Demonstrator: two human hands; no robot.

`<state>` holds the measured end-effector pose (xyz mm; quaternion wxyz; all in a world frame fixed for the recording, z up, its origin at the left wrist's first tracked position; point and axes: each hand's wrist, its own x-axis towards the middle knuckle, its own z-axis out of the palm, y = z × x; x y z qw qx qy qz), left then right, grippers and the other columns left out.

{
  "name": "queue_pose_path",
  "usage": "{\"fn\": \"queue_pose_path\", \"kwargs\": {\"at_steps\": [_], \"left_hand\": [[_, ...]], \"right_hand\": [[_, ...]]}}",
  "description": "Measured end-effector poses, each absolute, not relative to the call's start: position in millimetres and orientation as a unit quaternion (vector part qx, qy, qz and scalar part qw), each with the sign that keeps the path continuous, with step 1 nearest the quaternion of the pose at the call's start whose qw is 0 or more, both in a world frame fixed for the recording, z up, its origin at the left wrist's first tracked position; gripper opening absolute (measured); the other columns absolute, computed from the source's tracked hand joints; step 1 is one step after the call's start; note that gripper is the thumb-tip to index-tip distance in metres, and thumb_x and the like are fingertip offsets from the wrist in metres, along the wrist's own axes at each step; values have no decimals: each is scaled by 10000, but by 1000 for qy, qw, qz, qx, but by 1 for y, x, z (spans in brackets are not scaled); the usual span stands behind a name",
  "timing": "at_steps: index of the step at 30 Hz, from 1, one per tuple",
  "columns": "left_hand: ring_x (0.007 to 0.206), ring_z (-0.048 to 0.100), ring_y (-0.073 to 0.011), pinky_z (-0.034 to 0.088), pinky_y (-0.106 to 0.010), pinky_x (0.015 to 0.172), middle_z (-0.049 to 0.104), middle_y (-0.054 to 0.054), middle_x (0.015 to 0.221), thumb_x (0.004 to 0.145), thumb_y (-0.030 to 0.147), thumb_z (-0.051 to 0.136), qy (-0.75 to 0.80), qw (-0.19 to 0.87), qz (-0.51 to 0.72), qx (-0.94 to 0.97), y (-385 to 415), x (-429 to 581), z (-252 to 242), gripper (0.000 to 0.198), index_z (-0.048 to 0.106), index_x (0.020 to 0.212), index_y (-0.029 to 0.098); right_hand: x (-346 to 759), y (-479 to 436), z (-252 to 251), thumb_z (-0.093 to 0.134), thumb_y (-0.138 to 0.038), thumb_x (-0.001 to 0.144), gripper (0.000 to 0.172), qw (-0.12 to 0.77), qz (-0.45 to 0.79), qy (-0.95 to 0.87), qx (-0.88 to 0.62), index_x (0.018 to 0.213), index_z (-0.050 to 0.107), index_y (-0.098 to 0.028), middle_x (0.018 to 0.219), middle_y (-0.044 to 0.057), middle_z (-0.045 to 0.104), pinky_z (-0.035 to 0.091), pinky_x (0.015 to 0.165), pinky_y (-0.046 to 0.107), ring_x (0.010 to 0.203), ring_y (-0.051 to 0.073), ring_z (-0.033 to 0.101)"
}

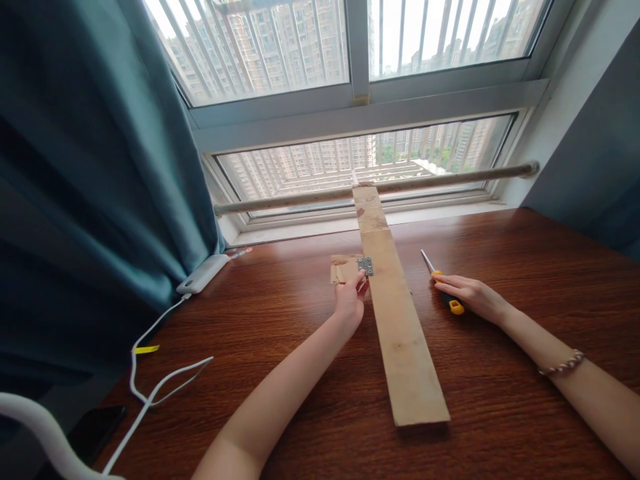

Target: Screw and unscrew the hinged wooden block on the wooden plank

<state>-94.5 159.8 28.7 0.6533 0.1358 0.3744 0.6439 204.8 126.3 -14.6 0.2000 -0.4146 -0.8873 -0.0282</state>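
One metal hinge [366, 265] lies at the left edge of a long, pale wooden board [403, 327], roughly halfway along it, reaching across to a small tan piece [343, 268] just beside the board. The left hand [351, 303] is clamped on the hinge, its thumb at the lower edge and its other fingers curled close to the board's side. The board stretches away from the person over a dark, reddish-brown table [495, 400]; its far end overlaps a horizontal rail [450, 180] in view, though I cannot tell whether the two touch.

To the right of the board, well apart from the left hand, the right hand [475, 297] lays its fingers over the handle of a yellow-and-black screwdriver [454, 306], whose shaft points away and leftward. Whether those fingers close around the handle, I cannot tell. A beaded bracelet [563, 365] circles the right wrist.

Farther left, a white device [204, 275] sits beside a blue curtain [105, 133], with a white cable [133, 370] running from it past a yellow strip [147, 349]. Beyond the rail, a barred window [260, 50] shows tall buildings outside.
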Motion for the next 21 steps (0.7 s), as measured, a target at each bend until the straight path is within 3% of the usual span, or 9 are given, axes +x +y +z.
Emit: {"fn": "queue_pose_path", "kwargs": {"at_steps": [14,21], "left_hand": [[509,529,-78,427,-214,584,574,11,545,591,16,556,356,681,631,104,163,-100,25,148,516,543,151],[510,517,-81,427,-215,566,564,22,534,554,16,580,370,664,642,102,161,-99,29,167,496,546,161]], "right_hand": [[209,127,-7,369,-81,861,450,187,5,-885,-427,1222,552,-278,1290,21,533,448,981,372,1150,198,530],[197,122,8,400,-148,861,384,268,-4,-842,-468,1186,581,-243,1217,56,590,454,950,401,1089,220,569]]}}
